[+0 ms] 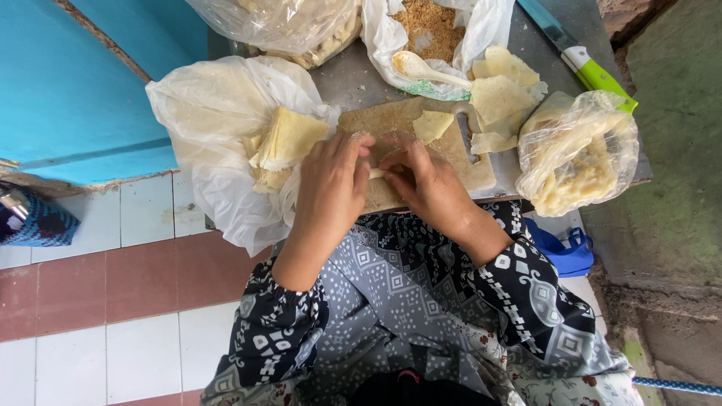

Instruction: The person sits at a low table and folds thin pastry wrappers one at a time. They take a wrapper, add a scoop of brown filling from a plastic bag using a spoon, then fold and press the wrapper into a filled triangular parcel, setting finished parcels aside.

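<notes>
A grey table point(526, 45) stands over a floor of white and reddish tiles point(113, 286), beside a blue wall point(90, 83). On its left part lies a large white plastic bag point(203, 128), opened out, with a stack of pale folded wrappers point(289, 139) on it. A clear bag of pale filling point(575, 154) sits at the table's right edge, and another clear bag point(289, 26) lies at the far side. Next to that one, an open white bag holds brown crumbs point(429, 26), with a white spoon point(425, 69) resting across its mouth. A wooden cutting board point(466, 169) lies in the middle of the table, nearest the person. Loose wrapper pieces point(500, 94) are piled just beyond its right end, and one smaller piece point(432, 125) lies on the board itself. A knife with a green handle point(590, 71) lies at the far right.

Both hands work together on the board. The left hand point(331, 188) and the right hand point(425, 180) meet, fingers curled and pinched together on a small pale wrapper point(375, 173), which shows only as a sliver between the fingertips.
</notes>
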Tool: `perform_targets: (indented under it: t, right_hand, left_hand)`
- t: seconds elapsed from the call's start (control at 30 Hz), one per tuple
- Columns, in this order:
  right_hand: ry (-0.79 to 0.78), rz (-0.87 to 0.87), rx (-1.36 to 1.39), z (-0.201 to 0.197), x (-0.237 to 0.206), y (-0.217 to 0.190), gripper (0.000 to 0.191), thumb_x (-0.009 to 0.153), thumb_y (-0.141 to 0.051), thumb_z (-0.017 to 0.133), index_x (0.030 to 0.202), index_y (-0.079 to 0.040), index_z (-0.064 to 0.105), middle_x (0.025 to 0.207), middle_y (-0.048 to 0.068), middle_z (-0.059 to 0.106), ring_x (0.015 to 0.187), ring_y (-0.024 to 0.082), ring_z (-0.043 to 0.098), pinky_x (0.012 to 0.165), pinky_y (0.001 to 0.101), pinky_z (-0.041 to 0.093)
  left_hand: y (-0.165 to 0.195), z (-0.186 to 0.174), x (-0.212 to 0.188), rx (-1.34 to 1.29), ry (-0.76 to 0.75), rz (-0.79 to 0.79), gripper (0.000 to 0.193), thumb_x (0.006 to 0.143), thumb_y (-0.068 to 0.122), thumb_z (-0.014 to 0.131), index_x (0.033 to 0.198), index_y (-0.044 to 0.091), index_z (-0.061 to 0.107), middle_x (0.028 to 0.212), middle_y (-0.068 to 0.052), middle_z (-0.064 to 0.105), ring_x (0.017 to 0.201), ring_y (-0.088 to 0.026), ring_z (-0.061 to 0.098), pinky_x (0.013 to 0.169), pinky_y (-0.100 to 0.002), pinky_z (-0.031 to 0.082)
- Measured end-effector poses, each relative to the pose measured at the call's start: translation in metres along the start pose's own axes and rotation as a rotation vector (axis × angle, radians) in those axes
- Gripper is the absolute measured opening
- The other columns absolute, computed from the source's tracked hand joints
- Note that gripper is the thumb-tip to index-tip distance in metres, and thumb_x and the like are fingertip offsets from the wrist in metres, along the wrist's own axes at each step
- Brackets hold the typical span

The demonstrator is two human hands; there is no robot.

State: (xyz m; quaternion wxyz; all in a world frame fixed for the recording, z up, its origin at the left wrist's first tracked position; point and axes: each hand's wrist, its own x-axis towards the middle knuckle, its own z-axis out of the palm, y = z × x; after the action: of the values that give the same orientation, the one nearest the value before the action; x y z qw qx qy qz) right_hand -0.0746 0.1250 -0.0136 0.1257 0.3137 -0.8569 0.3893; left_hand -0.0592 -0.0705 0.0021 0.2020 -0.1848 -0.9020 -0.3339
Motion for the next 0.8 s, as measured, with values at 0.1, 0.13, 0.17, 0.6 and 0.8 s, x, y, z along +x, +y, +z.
perform_targets:
  t: [0.1,0.13,0.17,0.6,0.8]
  right_hand:
    - [0.028,-0.046,-0.085,0.002,-0.001,-0.002,0.054,0.093,0.002,0.075,0.139,-0.001,0.047,0.11,0.01,0.074,0.103,0.031,0.072,0.088,0.04,0.057]
    - [0.035,-0.056,-0.1,0.002,0.0,-0.003,0.053,0.094,0.001,0.075,0.139,-0.001,0.048,0.11,0.01,0.074,0.103,0.032,0.072,0.089,0.0404,0.057]
    - [0.045,-0.016,-0.032,0.002,-0.001,-0.004,0.053,0.094,0.002,0.074,0.14,-0.001,0.047,0.111,0.011,0.074,0.103,0.031,0.072,0.088,0.0393,0.057]
    - [0.072,-0.08,-0.278,0.01,0.0,-0.001,0.072,0.094,-0.002,0.072,0.155,-0.006,0.035,0.115,0.013,0.075,0.106,0.036,0.068,0.097,0.0473,0.052]
    - [0.086,-0.107,-0.363,-0.003,0.007,-0.01,0.087,0.09,-0.005,0.066,0.163,-0.001,0.018,0.128,0.026,0.068,0.124,0.039,0.058,0.112,0.0491,0.044]
  left_hand:
    - [0.003,0.005,-0.005,-0.112,-0.02,0.032,0.048,0.089,0.008,0.071,0.132,0.004,0.052,0.108,-0.005,0.069,0.104,-0.028,0.064,0.091,-0.044,0.049]
    - [0.004,0.007,-0.006,-0.083,-0.032,0.008,0.046,0.089,0.009,0.072,0.131,0.005,0.053,0.106,-0.004,0.07,0.104,-0.027,0.064,0.091,-0.044,0.048]
    - [0.004,0.008,-0.006,-0.056,-0.044,-0.01,0.045,0.09,0.01,0.072,0.131,0.006,0.055,0.105,-0.003,0.071,0.103,-0.026,0.064,0.09,-0.044,0.047]
    - [-0.002,0.018,-0.02,0.347,-0.068,0.096,0.058,0.101,0.012,0.055,0.157,0.007,0.04,0.132,-0.006,0.071,0.152,-0.023,0.041,0.126,-0.053,0.025]
    - [0.008,0.003,0.003,0.321,0.063,0.044,0.066,0.109,0.02,0.044,0.165,0.004,0.013,0.166,-0.023,0.042,0.155,-0.035,0.022,0.123,-0.058,0.012]
